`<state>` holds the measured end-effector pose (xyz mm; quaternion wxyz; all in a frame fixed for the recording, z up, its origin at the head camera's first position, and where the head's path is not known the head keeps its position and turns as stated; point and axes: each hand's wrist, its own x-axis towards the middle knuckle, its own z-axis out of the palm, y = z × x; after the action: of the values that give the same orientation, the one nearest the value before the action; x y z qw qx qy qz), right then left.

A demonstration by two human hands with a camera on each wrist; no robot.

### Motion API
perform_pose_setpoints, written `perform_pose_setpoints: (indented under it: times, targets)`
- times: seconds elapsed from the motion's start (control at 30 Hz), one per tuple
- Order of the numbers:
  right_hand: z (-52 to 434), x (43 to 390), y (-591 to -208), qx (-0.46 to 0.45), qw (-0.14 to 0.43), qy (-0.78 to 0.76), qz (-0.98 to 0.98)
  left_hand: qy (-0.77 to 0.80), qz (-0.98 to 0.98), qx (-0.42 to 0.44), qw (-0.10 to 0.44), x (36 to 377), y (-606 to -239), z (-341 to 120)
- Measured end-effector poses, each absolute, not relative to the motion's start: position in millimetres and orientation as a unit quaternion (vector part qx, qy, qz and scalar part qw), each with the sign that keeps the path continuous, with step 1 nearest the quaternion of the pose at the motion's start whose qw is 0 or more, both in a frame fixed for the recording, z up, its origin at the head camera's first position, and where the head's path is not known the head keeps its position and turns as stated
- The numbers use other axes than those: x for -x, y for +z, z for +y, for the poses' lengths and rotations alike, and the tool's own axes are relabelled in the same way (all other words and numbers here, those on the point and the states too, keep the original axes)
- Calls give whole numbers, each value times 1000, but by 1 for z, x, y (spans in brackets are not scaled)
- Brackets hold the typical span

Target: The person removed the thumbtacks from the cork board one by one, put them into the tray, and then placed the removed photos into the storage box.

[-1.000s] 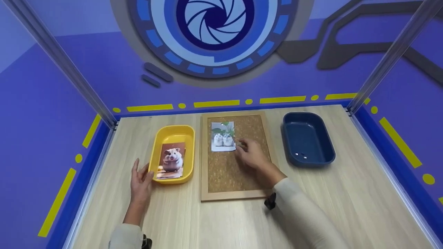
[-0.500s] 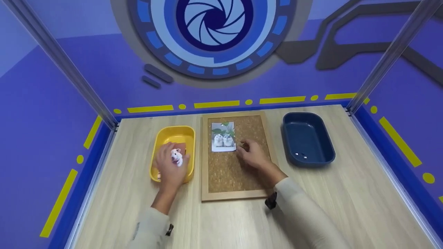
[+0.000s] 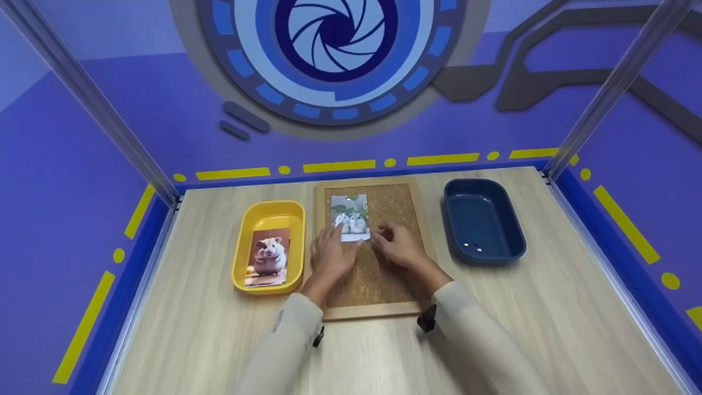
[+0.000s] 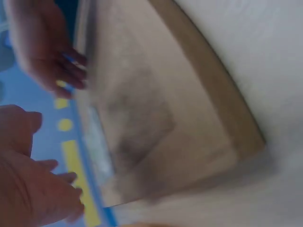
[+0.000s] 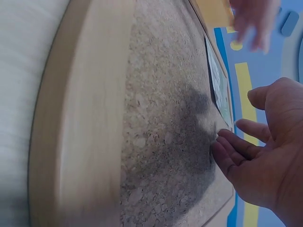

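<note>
Hamster photo [image 3: 351, 218], bearing no readable writing, lies on corkboard [image 3: 384, 274]; both hands rest spread, left [image 3: 330, 257] touching it, right [image 3: 399, 248] beside

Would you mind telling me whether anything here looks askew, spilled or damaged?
Nothing stands out. The two-hamster photo lies straight on the cork board, both hands, left hand and right hand, beside it. Another hamster photo sits neatly in the yellow tray; the blue tray holds a few small pins.
</note>
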<state>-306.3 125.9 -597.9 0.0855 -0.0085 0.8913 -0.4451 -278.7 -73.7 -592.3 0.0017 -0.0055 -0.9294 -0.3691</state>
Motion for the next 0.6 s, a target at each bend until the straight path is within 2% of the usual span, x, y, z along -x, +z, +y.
perform_pose_setpoints:
  times: [0.1, 0.2, 0.37, 0.6]
  targets:
    - [126, 309, -598, 4, 87, -446, 891, -350, -935, -46, -36, 295, -609, -74]
    - [119, 314, -599, -7, 93, -461, 883, -352, -932, -76, -49, 309, -621, -82]
    - [110, 326, -602, -34, 96, -505, 857, -351, -933, -75, -37, 322, -629, -88]
    - [101, 352, -614, -73, 67, -555, 826, -352, -935, -50, 10, 322, -637, -88]
